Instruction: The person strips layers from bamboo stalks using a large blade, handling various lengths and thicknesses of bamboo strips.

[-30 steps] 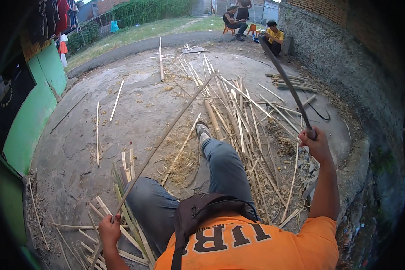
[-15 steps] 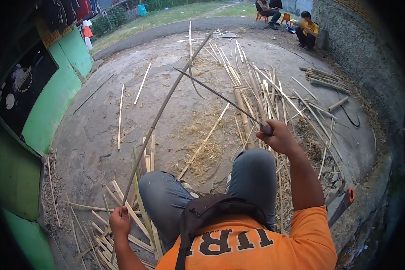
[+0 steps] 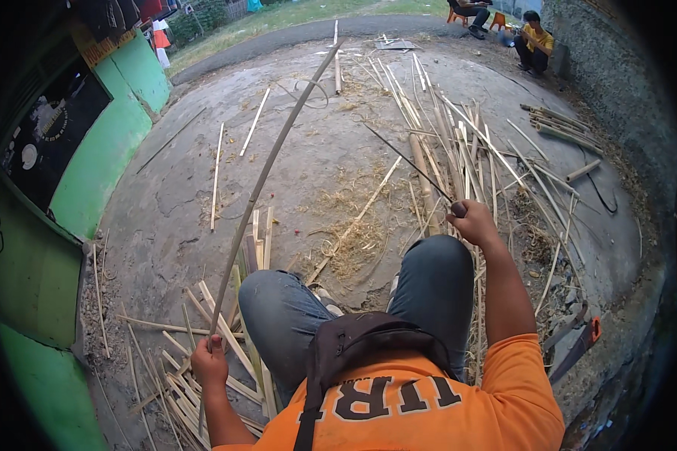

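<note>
A long, slightly bowed bamboo strip (image 3: 261, 188) slants up and away from my left hand (image 3: 209, 362), which is closed around its near end. My right hand (image 3: 472, 223) grips the dark handle of a long, thin-bladed knife (image 3: 408, 158) above my right knee. The blade points forward and left, apart from the strip. Near the strip's far end a thin curled shaving (image 3: 320, 94) shows; whether it is still attached I cannot tell. Pale split bamboo strips (image 3: 195, 398) lie in a pile beside my left arm.
Bamboo poles and strips (image 3: 447, 150) are spread ahead right, with shavings (image 3: 357, 244) before my feet. Short poles (image 3: 564, 131) lie by the grey wall. A handsaw (image 3: 575, 349) is near my right elbow. A green wall (image 3: 101, 169) stands left. Two people (image 3: 534, 45) sit far right.
My right hand has swung the knife off the bamboo strip to the right, and its blade no longer crosses it. A curled shaving now shows near the strip's far end. The view has shifted slightly.
</note>
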`<state>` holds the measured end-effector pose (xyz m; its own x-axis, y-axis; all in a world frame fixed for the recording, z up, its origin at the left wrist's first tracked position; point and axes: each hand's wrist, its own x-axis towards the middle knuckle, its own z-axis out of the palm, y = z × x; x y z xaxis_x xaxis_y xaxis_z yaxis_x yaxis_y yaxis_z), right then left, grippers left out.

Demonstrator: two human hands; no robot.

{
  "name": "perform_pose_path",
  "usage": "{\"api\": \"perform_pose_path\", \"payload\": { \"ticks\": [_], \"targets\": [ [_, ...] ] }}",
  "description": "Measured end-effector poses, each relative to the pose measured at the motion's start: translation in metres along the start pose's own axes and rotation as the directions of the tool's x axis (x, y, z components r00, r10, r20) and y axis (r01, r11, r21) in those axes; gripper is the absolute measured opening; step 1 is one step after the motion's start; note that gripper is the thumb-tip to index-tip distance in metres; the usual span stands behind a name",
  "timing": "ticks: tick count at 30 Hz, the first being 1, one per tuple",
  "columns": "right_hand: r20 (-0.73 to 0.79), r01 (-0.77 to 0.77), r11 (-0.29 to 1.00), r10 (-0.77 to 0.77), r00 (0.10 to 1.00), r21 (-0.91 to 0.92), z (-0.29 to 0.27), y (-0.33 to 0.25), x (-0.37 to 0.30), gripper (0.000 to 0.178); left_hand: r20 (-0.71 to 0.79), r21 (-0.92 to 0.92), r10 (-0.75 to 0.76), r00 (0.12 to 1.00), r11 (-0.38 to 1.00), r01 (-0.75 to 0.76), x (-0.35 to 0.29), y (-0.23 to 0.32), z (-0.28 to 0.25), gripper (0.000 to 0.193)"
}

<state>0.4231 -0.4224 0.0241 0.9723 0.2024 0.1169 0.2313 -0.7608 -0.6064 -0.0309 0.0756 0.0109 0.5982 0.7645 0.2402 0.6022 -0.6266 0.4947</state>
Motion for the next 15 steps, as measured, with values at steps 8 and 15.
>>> {"api": "perform_pose_path", "payload": {
  "ticks": [8,15],
  "targets": [
    [0.171,0.080,0.996,-0.073,0.982,-0.032,-0.018,-0.054,0.000,0.035,-0.030,-0.023,0.047,0.998,0.999,-0.048,-0.005,0.023,0.000,0.078],
    [0.252,-0.209,0.887,0.109,0.961,0.412,-0.005,-0.033,0.007,0.035,-0.032,0.030,0.022,0.999,0.999,-0.021,-0.014,0.007,0.002,0.079]
  ]
}}
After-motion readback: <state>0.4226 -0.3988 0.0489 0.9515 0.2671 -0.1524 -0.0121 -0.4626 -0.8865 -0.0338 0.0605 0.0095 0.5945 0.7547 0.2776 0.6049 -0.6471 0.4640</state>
